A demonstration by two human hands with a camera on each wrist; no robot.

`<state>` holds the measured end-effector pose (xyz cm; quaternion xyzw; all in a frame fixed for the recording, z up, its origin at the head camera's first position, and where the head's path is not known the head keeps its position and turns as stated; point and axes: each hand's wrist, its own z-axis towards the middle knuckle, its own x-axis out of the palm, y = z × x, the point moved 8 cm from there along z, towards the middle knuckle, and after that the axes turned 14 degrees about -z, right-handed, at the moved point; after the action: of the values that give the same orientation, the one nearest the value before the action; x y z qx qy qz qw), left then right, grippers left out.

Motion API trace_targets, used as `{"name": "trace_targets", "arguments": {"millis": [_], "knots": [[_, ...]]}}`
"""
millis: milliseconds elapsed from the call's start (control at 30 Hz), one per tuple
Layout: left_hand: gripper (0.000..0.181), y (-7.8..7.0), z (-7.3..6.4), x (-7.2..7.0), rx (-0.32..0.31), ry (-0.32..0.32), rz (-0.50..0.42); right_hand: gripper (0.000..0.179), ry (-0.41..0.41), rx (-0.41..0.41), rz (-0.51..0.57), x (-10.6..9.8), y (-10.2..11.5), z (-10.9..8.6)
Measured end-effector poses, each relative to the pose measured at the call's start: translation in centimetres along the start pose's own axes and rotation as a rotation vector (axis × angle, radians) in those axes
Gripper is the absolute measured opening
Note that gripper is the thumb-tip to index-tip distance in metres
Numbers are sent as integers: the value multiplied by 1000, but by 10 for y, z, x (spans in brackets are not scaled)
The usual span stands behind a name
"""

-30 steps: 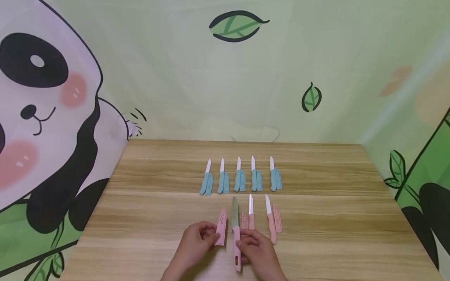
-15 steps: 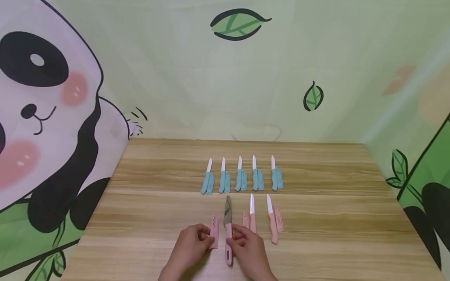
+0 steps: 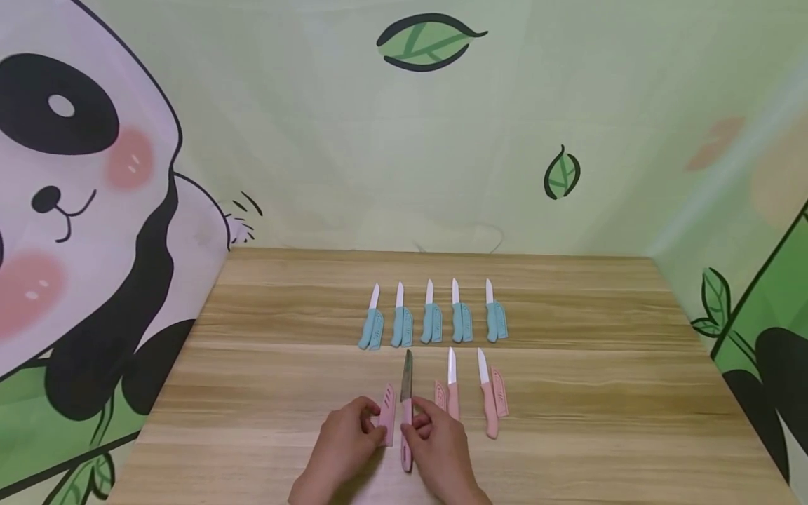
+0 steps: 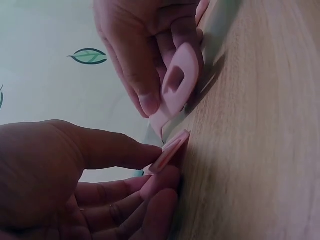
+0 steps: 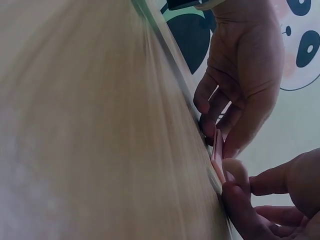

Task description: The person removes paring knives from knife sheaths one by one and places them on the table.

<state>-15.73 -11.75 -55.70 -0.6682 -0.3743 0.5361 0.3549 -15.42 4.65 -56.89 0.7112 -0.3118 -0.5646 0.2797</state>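
In the head view my left hand (image 3: pixel 344 442) pinches a pink knife sheath (image 3: pixel 388 415) with slots near its tip. The left wrist view shows the sheath's open end (image 4: pixel 170 152) between thumb and fingers, close to the table. My right hand (image 3: pixel 442 445) grips the pink handle of a knife (image 3: pixel 407 456), whose grey blade points away from me. A hole runs through the handle's end (image 4: pixel 175 80). Knife and sheath stand side by side, apart. To the right of my right hand lie two smaller pink knives with white blades, the nearer one (image 3: pixel 452 396) partly behind that hand.
A row of several blue-handled knives (image 3: pixel 431 319) with blue sheaths lies farther back on the wooden table (image 3: pixel 265 372). Pink sheaths lie beside the small pink knives, one (image 3: pixel 499 393) at the far right. A printed cloth backdrop (image 3: pixel 315 140) rises behind the table.
My right hand has carried the knife left, nearer the sheath, and its blade has turned to look narrower. The sheath has shifted slightly left. The knives lying on the table have stayed put.
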Motion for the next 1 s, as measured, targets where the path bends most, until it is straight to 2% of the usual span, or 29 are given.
{"name": "trace_targets", "arguments": {"millis": [267,467,733,833,1000], "knots": [[32,-5,-3,3,5,8,66,46,-53,-52,-106,0,3,1],[37,-7,-7,5,-53,57,94,42,-82,-60,-204,1,6,1],[41,-5,-7,9,-125,131,90,38,-127,-95,-263,-1,12,-2],[41,-6,-7,10,-128,144,95,38,-137,-108,-272,-2,13,-3],[39,-9,-9,10,-92,136,113,37,-178,-153,-294,-3,15,-5]]}}
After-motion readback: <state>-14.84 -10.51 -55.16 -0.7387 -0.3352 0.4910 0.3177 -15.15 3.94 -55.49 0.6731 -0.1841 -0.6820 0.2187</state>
